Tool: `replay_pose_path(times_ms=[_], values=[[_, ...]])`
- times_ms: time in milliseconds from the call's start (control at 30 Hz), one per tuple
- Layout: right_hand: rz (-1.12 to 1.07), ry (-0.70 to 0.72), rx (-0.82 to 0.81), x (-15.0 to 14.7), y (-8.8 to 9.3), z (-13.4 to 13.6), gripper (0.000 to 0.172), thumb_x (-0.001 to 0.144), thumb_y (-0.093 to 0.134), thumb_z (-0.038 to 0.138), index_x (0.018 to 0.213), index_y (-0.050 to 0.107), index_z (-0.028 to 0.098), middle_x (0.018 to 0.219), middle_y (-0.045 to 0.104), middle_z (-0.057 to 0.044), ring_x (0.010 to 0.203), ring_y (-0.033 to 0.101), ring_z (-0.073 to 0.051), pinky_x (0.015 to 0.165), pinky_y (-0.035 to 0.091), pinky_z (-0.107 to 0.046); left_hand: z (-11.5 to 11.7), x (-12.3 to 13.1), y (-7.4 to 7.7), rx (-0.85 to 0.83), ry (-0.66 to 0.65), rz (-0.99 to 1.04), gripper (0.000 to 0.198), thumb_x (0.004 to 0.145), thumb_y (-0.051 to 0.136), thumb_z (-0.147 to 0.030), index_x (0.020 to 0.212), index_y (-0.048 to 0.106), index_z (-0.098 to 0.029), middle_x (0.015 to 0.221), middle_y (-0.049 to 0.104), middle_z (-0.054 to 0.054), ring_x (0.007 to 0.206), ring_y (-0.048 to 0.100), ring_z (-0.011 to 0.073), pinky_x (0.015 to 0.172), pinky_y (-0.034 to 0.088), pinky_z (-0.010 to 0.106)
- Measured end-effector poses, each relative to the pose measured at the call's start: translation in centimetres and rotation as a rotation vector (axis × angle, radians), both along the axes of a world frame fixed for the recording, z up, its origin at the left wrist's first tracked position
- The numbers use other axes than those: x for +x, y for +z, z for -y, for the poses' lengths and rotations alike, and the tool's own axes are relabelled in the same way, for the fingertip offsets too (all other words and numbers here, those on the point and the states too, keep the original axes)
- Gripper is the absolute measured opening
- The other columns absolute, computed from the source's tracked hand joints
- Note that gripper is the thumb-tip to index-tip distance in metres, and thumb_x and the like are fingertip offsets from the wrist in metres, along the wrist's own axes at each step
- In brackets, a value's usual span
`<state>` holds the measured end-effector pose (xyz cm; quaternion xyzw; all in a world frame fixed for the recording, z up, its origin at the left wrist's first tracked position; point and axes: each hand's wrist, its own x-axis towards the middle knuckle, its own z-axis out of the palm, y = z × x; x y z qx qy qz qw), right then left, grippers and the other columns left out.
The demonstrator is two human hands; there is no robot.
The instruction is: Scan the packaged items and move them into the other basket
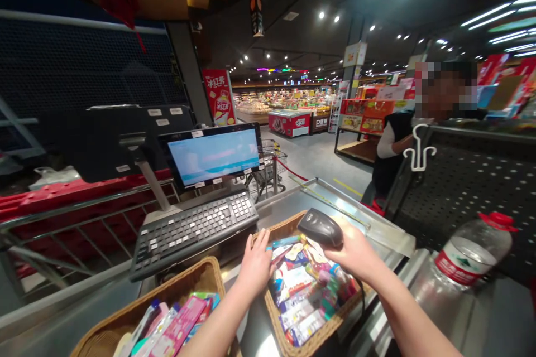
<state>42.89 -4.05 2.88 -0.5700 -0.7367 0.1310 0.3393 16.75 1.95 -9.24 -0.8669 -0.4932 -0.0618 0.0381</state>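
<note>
My right hand [352,248] is closed around a black handheld barcode scanner [320,227], held above the far part of a wicker basket [272,315]. Small colourful snack packets [301,284] fill that basket. On its left rim lies my left hand [256,262], with fingers bent over the edge beside the packets; part of its grip is hidden. A second wicker basket [104,321], at the lower left, holds pink, white and blue packaged items [176,323]. The scanner's cable [362,298] hangs down by the right side of the packet basket.
A keyboard [196,226] and a lit monitor [215,155] stand left on the metal counter [322,195]. A large plastic bottle [473,251] with a red cap is at right, near a perforated black panel [473,178]. A person [389,145] is behind the panel.
</note>
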Motion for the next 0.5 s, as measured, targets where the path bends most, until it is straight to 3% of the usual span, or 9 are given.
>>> replay_pose_path(times_ms=[133, 267, 500], values=[[-0.026, -0.007, -0.015, 2.0, -0.4, -1.0, 0.046, 0.07, 0.063, 0.026, 0.115, 0.067, 0.019, 0.116, 0.072, -0.011, 0.111, 0.065, -0.034, 0.099, 0.047, -0.051, -2.9, 2.7, -2.4, -0.026, -0.076, -0.114, 0.03, 0.094, 0.051, -0.031, 0.094, 0.076, -0.016, 0.161, 0.029, 0.015, 0.151, 0.022, 0.0293, 0.122, 0.016, 0.059], [-0.051, -0.011, -0.022, 3.3, -0.8, -2.1, 0.049, 0.069, 0.063, 0.023, 0.117, 0.066, 0.019, 0.12, 0.071, -0.012, 0.115, 0.063, -0.034, 0.103, 0.044, -0.054, -5.1, 3.9, -4.4, -0.061, -0.097, -0.178, 0.03, 0.093, 0.049, -0.025, 0.093, 0.078, -0.017, 0.159, 0.034, 0.011, 0.151, 0.023, 0.0271, 0.123, 0.016, 0.057], [-0.101, 0.027, -0.031, 4.9, -1.7, -3.4, 0.048, 0.068, 0.061, 0.019, 0.116, 0.066, 0.02, 0.122, 0.07, -0.011, 0.118, 0.062, -0.033, 0.108, 0.041, -0.055, -6.6, 4.9, -5.7, -0.112, -0.094, -0.216, 0.032, 0.093, 0.048, -0.027, 0.101, 0.078, -0.018, 0.158, 0.035, 0.013, 0.151, 0.021, 0.0295, 0.122, 0.016, 0.059]])
